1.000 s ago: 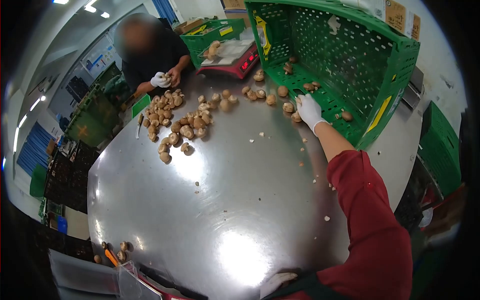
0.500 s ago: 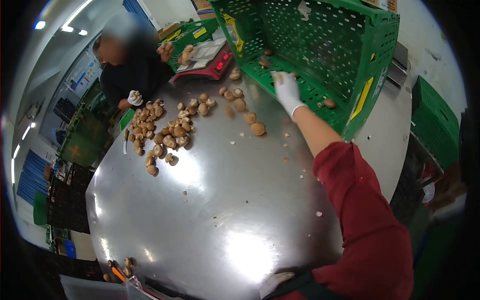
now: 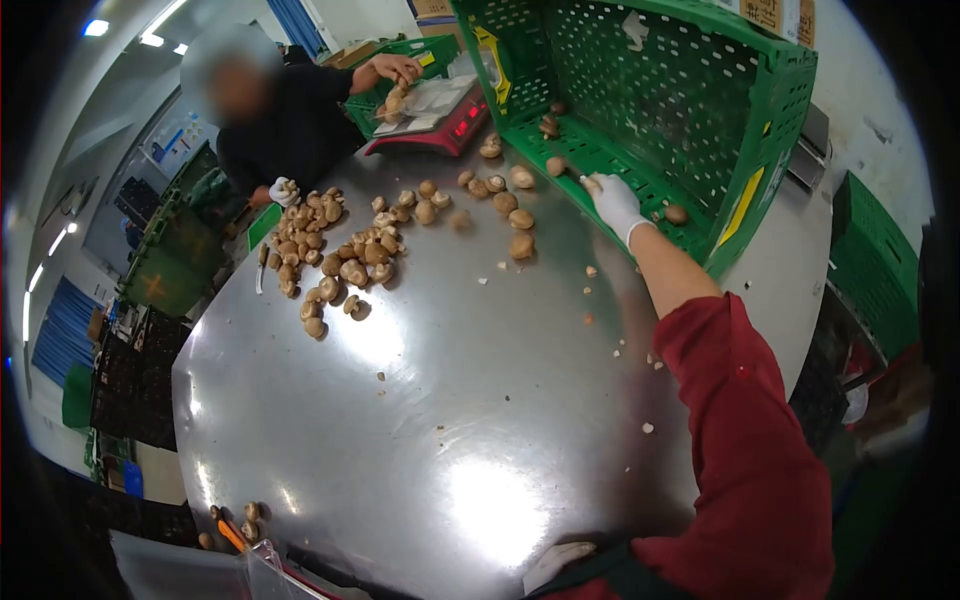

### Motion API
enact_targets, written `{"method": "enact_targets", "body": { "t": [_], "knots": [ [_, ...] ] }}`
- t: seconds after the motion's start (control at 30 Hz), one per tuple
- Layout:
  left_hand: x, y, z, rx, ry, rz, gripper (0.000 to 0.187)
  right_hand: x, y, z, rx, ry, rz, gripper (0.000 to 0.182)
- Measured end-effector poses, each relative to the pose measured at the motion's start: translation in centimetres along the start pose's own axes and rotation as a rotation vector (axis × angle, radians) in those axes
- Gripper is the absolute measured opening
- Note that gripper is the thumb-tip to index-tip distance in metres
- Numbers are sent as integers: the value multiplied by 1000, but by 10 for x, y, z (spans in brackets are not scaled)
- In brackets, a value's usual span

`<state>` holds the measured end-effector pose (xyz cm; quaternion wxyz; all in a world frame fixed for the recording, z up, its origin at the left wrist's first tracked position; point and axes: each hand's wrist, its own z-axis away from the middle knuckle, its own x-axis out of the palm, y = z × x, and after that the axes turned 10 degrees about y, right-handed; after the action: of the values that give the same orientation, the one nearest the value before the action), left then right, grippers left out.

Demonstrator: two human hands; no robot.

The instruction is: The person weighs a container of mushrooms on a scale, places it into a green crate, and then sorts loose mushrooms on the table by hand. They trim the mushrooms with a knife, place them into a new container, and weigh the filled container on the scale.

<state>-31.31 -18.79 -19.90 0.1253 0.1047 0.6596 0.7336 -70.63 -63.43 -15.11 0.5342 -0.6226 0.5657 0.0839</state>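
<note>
My right hand (image 3: 614, 205), in a white glove, reaches over the front edge of a tilted green crate (image 3: 668, 90). Its fingers point left, with no object visible in them. Just past the fingertips, a brown mushroom (image 3: 556, 166) lies at the crate's lip. More mushrooms (image 3: 676, 214) remain inside the crate. Several loose mushrooms (image 3: 507, 202) are on the metal table (image 3: 470, 380) left of it, one blurred by motion. My left hand (image 3: 558, 566), also in a white glove, is low at the table's near edge; its fingers are mostly hidden.
A larger mushroom pile (image 3: 350, 255) occupies the table's far left, with a knife (image 3: 261, 270) beside it. Across the table, a co-worker reaches to a red scale (image 3: 440, 130). An orange-handled tool (image 3: 231, 535) lies front left. Another green crate (image 3: 880, 265) stands at right.
My right hand has come back from inside the crate toward its front edge. More mushrooms have rolled onto the table. The co-worker's raised hand has moved to the scale.
</note>
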Motion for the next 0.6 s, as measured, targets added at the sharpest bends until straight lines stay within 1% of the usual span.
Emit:
{"method": "enact_targets", "body": {
  "t": [0.07,0.13,0.17,0.27,0.3,0.4,0.43,0.53,0.57,0.6],
  "knots": [
    [1,1,2,-3,-6,-4,26,-12,-22,14,-148,-139,-37,39],
    [3,-1,6,8,-10,6,26,-29,-49,44,-251,-119,-80,37],
    [2,-3,5,13,-12,5,26,-21,-49,54,-332,-65,-108,33],
    [1,-4,6,7,-10,7,26,-19,-55,68,-350,-22,-198,32],
    [1,-4,4,2,-7,8,27,-12,-51,64,-328,49,-166,31],
    [-3,1,-1,-19,1,0,27,7,-48,38,-89,218,-103,29],
    [-4,1,-3,-19,5,-1,27,9,-48,27,-34,164,-30,28],
    [-7,0,-7,-28,16,-4,27,29,-56,10,-46,14,264,29],
    [-8,0,-8,-33,17,-5,27,39,-59,5,-93,-35,270,30],
    [-8,-1,-7,-41,22,-4,27,45,-64,1,-145,-74,205,30]
  ]
}}
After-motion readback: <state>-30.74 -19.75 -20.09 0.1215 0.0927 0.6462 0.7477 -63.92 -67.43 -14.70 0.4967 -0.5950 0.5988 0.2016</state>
